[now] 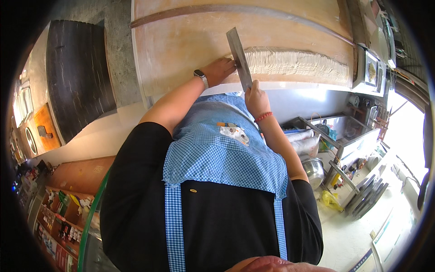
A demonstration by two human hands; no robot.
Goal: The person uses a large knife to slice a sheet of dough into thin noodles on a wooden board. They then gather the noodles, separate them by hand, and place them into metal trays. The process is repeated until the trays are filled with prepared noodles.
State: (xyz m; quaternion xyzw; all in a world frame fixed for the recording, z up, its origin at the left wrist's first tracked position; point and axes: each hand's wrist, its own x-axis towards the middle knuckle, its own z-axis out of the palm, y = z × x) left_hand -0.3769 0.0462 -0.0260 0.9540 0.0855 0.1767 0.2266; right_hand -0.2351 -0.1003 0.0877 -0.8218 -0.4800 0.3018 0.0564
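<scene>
My right hand (257, 99) grips the near end of a large metal noodle knife (240, 56). Its long, broad blade points away from me across a floured wooden board (180, 44). To the right of the blade stretches a long band of pale dough (292, 63), cut into many thin strips lying side by side. My left hand (219, 71), a watch on its wrist, lies low over the board, fingertips against the blade's left side. A little dough shows at those fingertips; what lies under the palm is hidden.
A long wooden rod (238, 9) lies across the board's far part. Beyond the right end stands a white scale-like device (372, 73). Below right are a steel pot (312, 172), sacks (304, 142) and a metal-framed stand (350, 131). A dark slab-like surface (78, 74) lies left.
</scene>
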